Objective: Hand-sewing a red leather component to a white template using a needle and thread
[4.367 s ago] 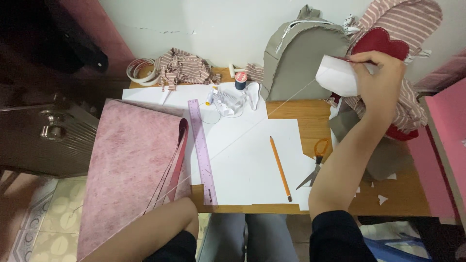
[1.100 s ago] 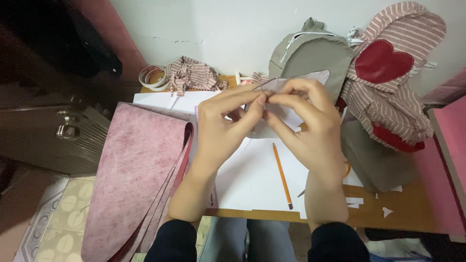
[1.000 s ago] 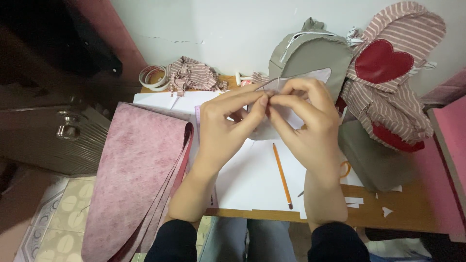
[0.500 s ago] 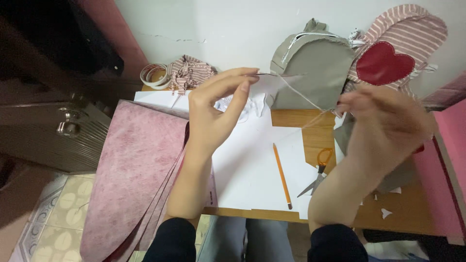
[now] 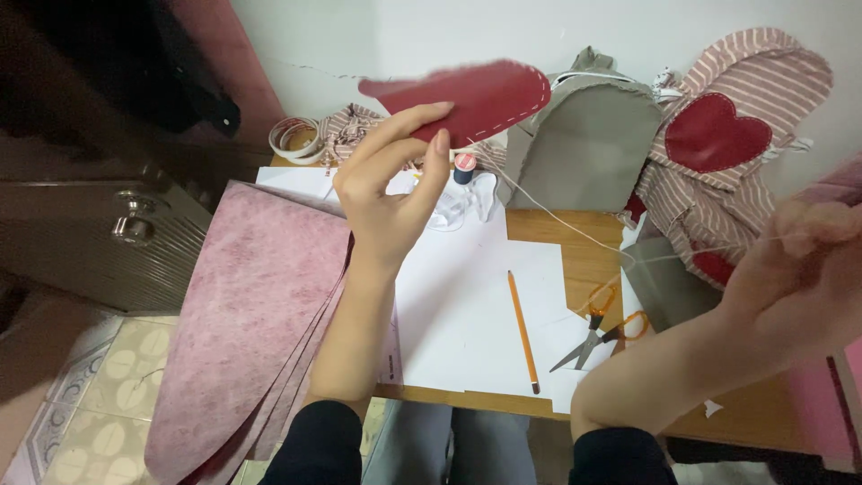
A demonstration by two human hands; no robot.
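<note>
My left hand point(image 5: 388, 184) is raised over the table and pinches a dark red leather piece point(image 5: 476, 97) with a line of white stitches along its rim. A white thread point(image 5: 575, 232) runs from that piece down and across to my right hand point(image 5: 813, 260). That hand is blurred at the far right, fingers closed on the thread's end. Whether a needle is in those fingers cannot be made out.
White paper sheets point(image 5: 467, 305) cover the wooden table point(image 5: 584, 260), with an orange pencil point(image 5: 522, 328) and orange-handled scissors point(image 5: 600, 328) on them. Pink felt point(image 5: 251, 314) hangs off the left. A grey backpack panel point(image 5: 588, 148), striped fabric with a red heart point(image 5: 718, 135), a thread spool point(image 5: 463, 167) and tape roll point(image 5: 292, 136) sit behind.
My hands have drawn apart: the right hand pulled the thread out to the right, and the left hand turned the piece so its red side shows.
</note>
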